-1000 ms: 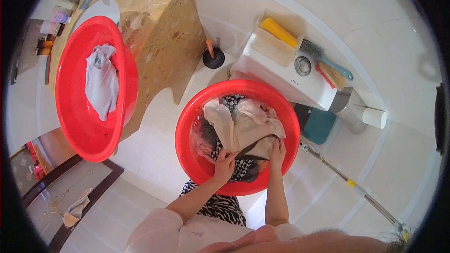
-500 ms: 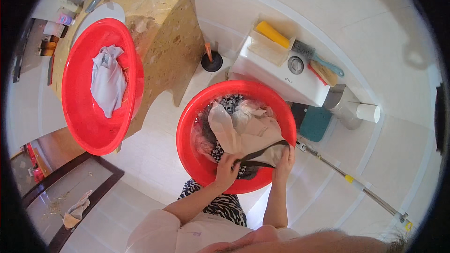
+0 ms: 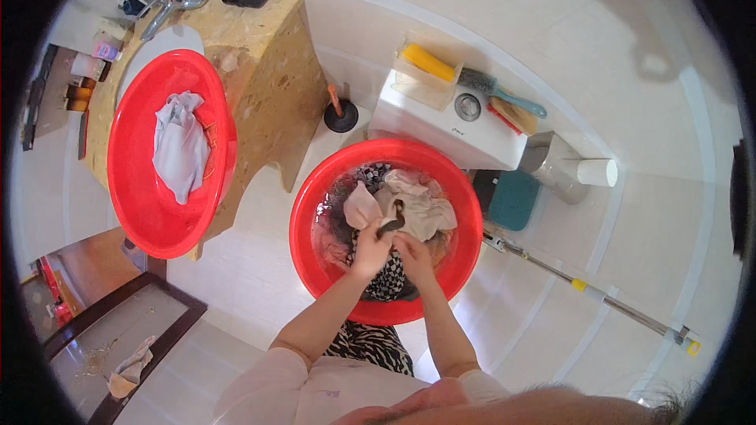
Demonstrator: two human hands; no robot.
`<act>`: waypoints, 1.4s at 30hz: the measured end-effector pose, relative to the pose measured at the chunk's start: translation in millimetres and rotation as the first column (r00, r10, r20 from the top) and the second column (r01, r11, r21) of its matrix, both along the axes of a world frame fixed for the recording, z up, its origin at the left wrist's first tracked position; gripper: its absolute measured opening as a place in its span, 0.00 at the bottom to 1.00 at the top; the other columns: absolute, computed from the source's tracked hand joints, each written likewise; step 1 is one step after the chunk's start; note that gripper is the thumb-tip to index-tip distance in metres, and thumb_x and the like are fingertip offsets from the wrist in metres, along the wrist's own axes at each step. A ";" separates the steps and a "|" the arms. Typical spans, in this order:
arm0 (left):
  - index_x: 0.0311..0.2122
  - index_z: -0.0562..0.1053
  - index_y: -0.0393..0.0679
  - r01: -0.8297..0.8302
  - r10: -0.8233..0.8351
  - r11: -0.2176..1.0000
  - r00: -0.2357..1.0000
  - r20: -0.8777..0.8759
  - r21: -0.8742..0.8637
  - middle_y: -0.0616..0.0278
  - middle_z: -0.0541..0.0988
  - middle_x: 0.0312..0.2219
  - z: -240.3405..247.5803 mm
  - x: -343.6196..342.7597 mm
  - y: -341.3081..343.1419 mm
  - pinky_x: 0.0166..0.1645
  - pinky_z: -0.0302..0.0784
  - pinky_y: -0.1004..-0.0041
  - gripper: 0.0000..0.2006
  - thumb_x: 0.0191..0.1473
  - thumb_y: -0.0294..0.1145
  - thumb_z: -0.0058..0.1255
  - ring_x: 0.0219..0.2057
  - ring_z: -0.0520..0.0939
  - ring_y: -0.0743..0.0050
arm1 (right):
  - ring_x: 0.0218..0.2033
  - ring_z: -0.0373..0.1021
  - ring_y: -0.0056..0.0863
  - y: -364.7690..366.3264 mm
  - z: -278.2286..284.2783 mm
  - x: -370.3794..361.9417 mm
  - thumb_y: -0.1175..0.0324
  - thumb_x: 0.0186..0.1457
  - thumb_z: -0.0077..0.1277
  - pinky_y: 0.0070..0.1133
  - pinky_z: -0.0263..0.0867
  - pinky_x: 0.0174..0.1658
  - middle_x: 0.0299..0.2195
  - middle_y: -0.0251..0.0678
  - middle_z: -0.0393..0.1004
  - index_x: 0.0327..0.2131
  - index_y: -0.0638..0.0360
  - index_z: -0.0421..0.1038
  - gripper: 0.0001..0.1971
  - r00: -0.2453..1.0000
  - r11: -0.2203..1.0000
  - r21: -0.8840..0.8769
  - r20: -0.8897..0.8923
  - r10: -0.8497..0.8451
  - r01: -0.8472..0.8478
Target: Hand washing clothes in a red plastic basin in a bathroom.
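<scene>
A round red basin with sudsy-looking water and wet laundry stands in front of me. Over it, a pale cream garment with a dark edge band lies bunched up, partly on the other washing. My left hand is closed on the garment by its dark band. Beside it, almost touching, my right hand has its fingers pinched on the same garment; its fingertips are partly hidden. Black-and-white checked cloth shows in the basin just below my hands.
At the left, a second red basin holding a pale cloth rests on the stone counter by a tap. Beyond stand a plunger, a white tank with brushes, and a grey bin. A metal pole lies right.
My right hand has come left from the basin's right rim to meet my left hand. The garment, stretched between them before, is now gathered together. The view has shifted slightly.
</scene>
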State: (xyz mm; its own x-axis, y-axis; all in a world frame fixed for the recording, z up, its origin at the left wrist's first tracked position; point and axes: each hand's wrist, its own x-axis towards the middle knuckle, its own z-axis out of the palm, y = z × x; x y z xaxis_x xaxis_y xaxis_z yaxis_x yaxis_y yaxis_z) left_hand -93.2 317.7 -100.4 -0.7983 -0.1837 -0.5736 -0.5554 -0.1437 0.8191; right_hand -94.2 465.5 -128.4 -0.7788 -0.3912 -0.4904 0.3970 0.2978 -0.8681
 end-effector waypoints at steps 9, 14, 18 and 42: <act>0.46 0.71 0.35 0.318 -0.431 0.862 0.870 -0.240 -0.394 0.46 0.69 0.38 93.5 6.6 32.0 0.46 0.70 0.62 0.16 0.49 0.24 0.49 0.40 0.74 0.46 | 0.44 0.66 0.30 -41.3 -63.8 -61.7 0.58 0.58 0.43 0.28 0.64 0.44 0.41 0.38 0.70 0.48 0.59 0.66 0.19 0.950 0.926 -0.284 0.257 -0.176 0.248; 0.47 0.72 0.42 0.268 -0.407 0.825 0.892 -0.195 -0.498 0.49 0.69 0.37 78.5 1.0 13.4 0.47 0.68 0.64 0.18 0.48 0.23 0.50 0.41 0.73 0.51 | 0.40 0.67 0.29 -4.2 -62.4 -64.7 0.53 0.58 0.43 0.28 0.66 0.40 0.40 0.39 0.70 0.48 0.57 0.65 0.21 0.963 0.983 -0.019 0.205 -0.176 0.183; 0.46 0.72 0.45 0.204 -0.354 0.742 0.928 -0.116 -0.639 0.52 0.68 0.38 34.0 7.4 0.7 0.49 0.67 0.65 0.18 0.46 0.23 0.50 0.44 0.71 0.53 | 0.38 0.68 0.28 -7.9 -56.9 -15.2 0.50 0.58 0.43 0.28 0.68 0.37 0.39 0.41 0.70 0.48 0.56 0.65 0.22 0.949 0.982 0.186 0.309 -0.065 0.007; 0.46 0.72 0.43 0.593 -0.791 0.540 0.601 -0.118 -0.597 0.52 0.76 0.42 4.1 -19.7 8.1 0.54 0.67 0.58 0.23 0.39 0.32 0.56 0.47 0.73 0.49 | 0.53 0.61 0.40 -45.3 -96.6 64.9 0.55 0.54 0.42 0.35 0.53 0.57 0.51 0.47 0.65 0.52 0.61 0.63 0.26 0.635 0.710 0.662 -0.448 0.630 -0.238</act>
